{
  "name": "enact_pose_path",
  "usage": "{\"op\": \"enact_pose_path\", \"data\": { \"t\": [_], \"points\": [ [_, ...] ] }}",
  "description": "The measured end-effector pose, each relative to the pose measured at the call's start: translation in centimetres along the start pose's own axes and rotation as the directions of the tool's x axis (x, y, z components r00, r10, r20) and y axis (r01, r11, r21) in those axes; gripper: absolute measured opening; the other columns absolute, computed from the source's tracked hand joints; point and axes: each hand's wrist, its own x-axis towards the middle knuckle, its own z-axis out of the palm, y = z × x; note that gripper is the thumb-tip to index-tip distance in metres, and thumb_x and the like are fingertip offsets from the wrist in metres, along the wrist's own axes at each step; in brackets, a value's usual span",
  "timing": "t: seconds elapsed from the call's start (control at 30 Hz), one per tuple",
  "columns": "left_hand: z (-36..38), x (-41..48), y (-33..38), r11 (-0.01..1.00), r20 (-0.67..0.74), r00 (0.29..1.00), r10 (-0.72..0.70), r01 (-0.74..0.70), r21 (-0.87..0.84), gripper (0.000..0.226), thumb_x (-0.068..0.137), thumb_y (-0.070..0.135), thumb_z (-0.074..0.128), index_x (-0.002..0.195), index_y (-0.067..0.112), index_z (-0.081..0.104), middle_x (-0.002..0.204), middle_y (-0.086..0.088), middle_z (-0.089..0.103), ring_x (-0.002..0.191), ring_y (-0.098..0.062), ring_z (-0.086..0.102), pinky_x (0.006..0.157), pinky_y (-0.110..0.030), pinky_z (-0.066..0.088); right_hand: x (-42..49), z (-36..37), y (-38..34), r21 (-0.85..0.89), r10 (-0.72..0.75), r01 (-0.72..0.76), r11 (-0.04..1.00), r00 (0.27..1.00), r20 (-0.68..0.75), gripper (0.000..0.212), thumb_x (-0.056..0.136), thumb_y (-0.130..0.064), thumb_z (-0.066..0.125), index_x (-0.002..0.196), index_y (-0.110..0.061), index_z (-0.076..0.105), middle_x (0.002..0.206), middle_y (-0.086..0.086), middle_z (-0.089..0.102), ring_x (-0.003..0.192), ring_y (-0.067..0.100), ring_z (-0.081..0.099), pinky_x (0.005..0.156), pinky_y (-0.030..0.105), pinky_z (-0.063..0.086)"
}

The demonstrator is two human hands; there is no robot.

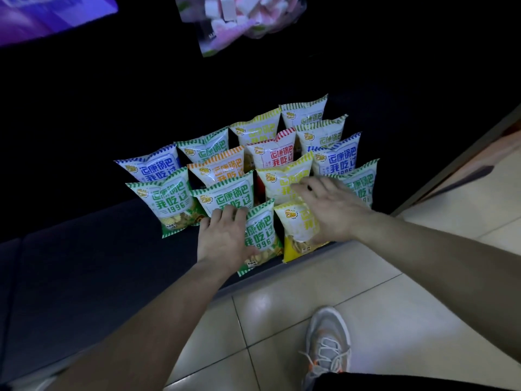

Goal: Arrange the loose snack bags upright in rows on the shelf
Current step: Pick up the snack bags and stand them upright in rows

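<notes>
Mostly done, by the look of it.

- Snack bags [270,156]: over a dozen stand upright in slanting rows toward the right end of the shelf [84,263]. No loose bag shows elsewhere.
- Front green bag [260,235] and front yellow bag [296,230]: both upright at the shelf's front lip. You likely only have to square these two.
- Your left hand [222,238]: fingers [225,214] curled over the green bag's top corner, grasping it.
- Your right hand [332,210]: fingers [307,184] spread and released, laid across the yellow bags.
- Shelf: low, dark, unlit at the back.
- Floor [366,292]: pale glossy tile.
- Shoe [327,342]: grey, laced.
- Marshmallow bag [239,18]: clear, overhead.
</notes>
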Motion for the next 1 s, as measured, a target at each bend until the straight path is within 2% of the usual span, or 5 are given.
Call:
{"op": "enact_pose_path", "data": {
  "t": [0.13, 0.37, 0.57, 0.77, 1.0],
  "points": [
    [-0.1, -0.1, -0.5, 1.000, 0.007, 1.000, -0.008, 0.008, -0.007, 0.090, 0.073, 0.065, 0.071, 0.145, 0.027, 0.031, 0.137, 0.000, 0.042, 0.128, -0.025, 0.039, 0.106, -0.043, 0.033, 1.7, 1.2, -2.1, -0.172, -0.021, 0.026, 0.985, 0.999, 0.033, 0.115, 0.062, -0.052, 0.083, 0.149, -0.024, 0.014, 0.147, 0.009, 0.031, 0.137, 0.030, 0.032, 0.117, 0.059, 0.014],
    [0.1, -0.3, -1.6, 1.000, -0.006, 1.000, 0.007, -0.007, -0.023, 0.091, 0.073, 0.064, 0.072, 0.146, 0.029, 0.031, 0.139, 0.002, 0.040, 0.129, -0.024, 0.037, 0.108, -0.044, 0.031, 2.8, 1.5, -1.9, -0.215, 0.008, -0.018, 0.977, 0.999, -0.047, 0.099, 0.062, -0.054, 0.084, 0.136, -0.022, 0.028, 0.133, 0.009, 0.044, 0.125, 0.030, 0.044, 0.114, 0.055, 0.025],
    [0.5, -0.1, -1.5, 0.999, -0.001, 0.999, 0.033, -0.033, -0.019, 0.093, 0.072, 0.068, 0.069, 0.146, 0.027, 0.029, 0.139, 0.002, 0.039, 0.129, -0.024, 0.037, 0.107, -0.044, 0.033, 2.8, 2.3, -2.3, -0.233, 0.013, -0.029, 0.972, 0.997, -0.070, 0.098, 0.062, -0.048, 0.085, 0.136, -0.019, 0.028, 0.129, 0.010, 0.043, 0.123, 0.031, 0.044, 0.115, 0.058, 0.023],
    [0.0, -0.5, -1.8, 0.998, 0.014, 0.998, 0.058, -0.057, -0.028, 0.095, 0.073, 0.069, 0.067, 0.148, 0.027, 0.028, 0.143, 0.003, 0.039, 0.131, -0.024, 0.036, 0.108, -0.044, 0.033, 2.2, 3.1, -1.8, -0.271, -0.010, -0.023, 0.962, 0.992, -0.122, 0.101, 0.057, -0.056, 0.086, 0.135, -0.019, 0.034, 0.126, 0.008, 0.045, 0.118, 0.030, 0.047, 0.114, 0.057, 0.025],
    [-0.4, -0.8, -1.5, 0.999, 0.035, 0.998, 0.048, -0.047, -0.015, 0.099, 0.075, 0.070, 0.064, 0.152, 0.026, 0.019, 0.147, 0.002, 0.032, 0.134, -0.024, 0.030, 0.111, -0.043, 0.028, 2.4, 2.3, -1.9, -0.203, 0.006, -0.018, 0.979, 0.998, -0.058, 0.108, 0.058, -0.055, 0.085, 0.142, -0.022, 0.025, 0.134, 0.007, 0.037, 0.128, 0.029, 0.040, 0.120, 0.055, 0.015]
  ]
}}
